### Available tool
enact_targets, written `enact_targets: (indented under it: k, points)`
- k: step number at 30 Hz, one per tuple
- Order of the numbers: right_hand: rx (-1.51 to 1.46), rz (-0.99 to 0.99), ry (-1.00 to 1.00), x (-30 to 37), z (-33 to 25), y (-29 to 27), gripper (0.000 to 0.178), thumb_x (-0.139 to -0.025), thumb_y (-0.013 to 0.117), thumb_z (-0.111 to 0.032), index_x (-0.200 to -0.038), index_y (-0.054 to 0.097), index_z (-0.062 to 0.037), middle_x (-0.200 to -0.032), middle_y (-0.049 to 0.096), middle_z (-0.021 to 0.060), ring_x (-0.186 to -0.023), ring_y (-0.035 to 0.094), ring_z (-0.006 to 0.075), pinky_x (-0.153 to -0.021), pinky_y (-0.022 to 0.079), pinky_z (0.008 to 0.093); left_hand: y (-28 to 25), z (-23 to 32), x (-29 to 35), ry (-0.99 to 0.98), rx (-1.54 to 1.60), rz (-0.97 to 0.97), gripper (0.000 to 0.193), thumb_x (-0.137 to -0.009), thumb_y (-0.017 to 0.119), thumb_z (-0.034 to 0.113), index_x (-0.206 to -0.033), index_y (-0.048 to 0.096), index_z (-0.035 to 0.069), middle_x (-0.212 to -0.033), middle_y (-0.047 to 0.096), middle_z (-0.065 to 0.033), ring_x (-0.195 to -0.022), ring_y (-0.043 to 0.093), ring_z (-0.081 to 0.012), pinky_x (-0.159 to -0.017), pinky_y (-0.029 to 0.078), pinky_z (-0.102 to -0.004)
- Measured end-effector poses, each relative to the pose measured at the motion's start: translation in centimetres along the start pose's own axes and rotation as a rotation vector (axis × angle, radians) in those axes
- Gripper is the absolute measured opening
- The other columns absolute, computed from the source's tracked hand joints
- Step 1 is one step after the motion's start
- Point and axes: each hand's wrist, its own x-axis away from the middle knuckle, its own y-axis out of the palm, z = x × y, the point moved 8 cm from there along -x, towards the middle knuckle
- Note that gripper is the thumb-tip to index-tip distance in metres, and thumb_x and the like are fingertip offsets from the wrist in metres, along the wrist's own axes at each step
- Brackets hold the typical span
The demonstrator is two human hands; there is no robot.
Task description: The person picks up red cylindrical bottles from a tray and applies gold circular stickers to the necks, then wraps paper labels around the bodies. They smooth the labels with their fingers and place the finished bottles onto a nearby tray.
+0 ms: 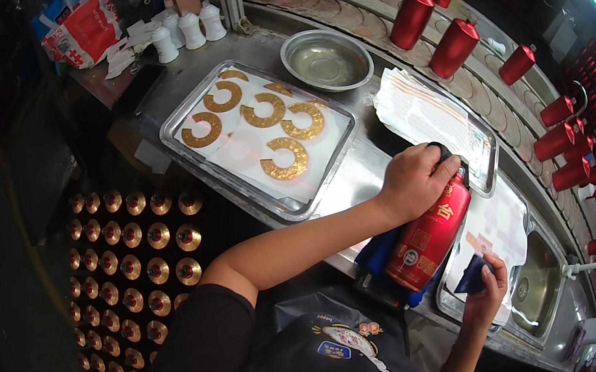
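A glossy red bottle [431,239] with gold lettering and a printed label leans at a slant in front of me, its neck up and to the right. My left hand [418,181] is closed round its top, where a black piece [442,151] shows at the neck. Behind and below the bottle is a blue support [376,263], partly hidden. Beside the bottle's lower right, my right hand [490,288] pinches a small dark blue flat piece [471,275], perhaps a scraper. That piece is apart from the bottle, over a tray [447,301] with white paper.
Gold C-shaped decals [284,159] lie on white paper in a metal tray [184,153]. A metal basin [289,51] holds water. Papers cover another tray [494,155]; a sink [542,272] is at right. Red bottles [454,48] stand on a conveyor; gold-based pieces [128,267] fill a left rack.
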Motion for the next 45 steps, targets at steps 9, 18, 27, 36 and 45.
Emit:
enact_targets:
  k: [9, 18, 27, 36, 45]
  points:
    - [1.088, -0.396, -0.532, 5.4, -1.5, 12.5, 0.111, -0.062, 0.091, -0.015, -0.156, 0.033, -0.0027, -0.137, 0.055, 0.0151, -0.101, 0.063, 0.0200, -0.073, 0.052, 0.0251, 7.9, -6.3, -0.7, -0.453, 0.142, -0.425, 0.058, -0.093, 0.057, 0.049, -0.110, 0.055, -0.006, -0.108, 0.066, -0.0342, -0.107, 0.065, -0.0455, -0.092, 0.050, -0.0464]
    - [0.811, -0.915, -0.299, 8.2, -4.4, 13.2, 0.124, -0.057, 0.099, -0.023, -0.156, 0.029, 0.0040, -0.133, 0.058, 0.0218, -0.093, 0.069, 0.0230, -0.068, 0.056, 0.0291, -7.0, 0.7, 3.0, -0.317, 0.635, -0.354, 0.021, -0.086, 0.078, 0.013, -0.103, 0.069, 0.003, -0.100, 0.073, -0.0055, -0.094, 0.066, -0.0106, -0.085, 0.052, -0.0273]
    - [0.839, -1.319, -1.038, 7.1, -3.0, 22.3, 0.077, -0.070, 0.083, -0.010, -0.141, 0.053, 0.0001, -0.118, 0.068, 0.0209, -0.087, 0.066, 0.0334, -0.068, 0.050, 0.0396, -28.6, 29.1, 23.7, 0.130, -0.847, 0.365, 0.041, -0.075, 0.085, 0.024, -0.104, 0.070, -0.002, -0.095, 0.072, -0.0158, -0.095, 0.071, -0.0302, -0.112, 0.040, -0.0611]
    - [0.710, -1.312, -0.555, 6.3, 1.7, 24.5, 0.069, -0.085, 0.079, -0.029, -0.147, 0.055, -0.0096, -0.109, 0.070, 0.0088, -0.053, 0.036, 0.0053, -0.051, 0.028, 0.0223, -34.1, 36.8, 55.1, -0.597, -1.924, 1.175, 0.022, -0.087, 0.079, 0.018, -0.090, 0.067, -0.001, -0.081, 0.061, -0.0131, -0.079, 0.062, -0.0296, -0.073, 0.048, -0.0402]
    - [0.740, -1.411, -0.585, 8.6, 2.6, 29.1, 0.066, -0.085, 0.072, -0.011, -0.148, 0.053, -0.0055, -0.133, 0.066, 0.0169, -0.052, 0.038, 0.0049, -0.049, 0.031, 0.0217, -28.3, 19.0, 77.3, -1.238, -1.585, 1.352, 0.028, -0.076, 0.077, 0.013, -0.079, 0.053, 0.001, -0.082, 0.059, -0.0214, -0.084, 0.058, -0.0457, -0.073, 0.047, -0.0533]
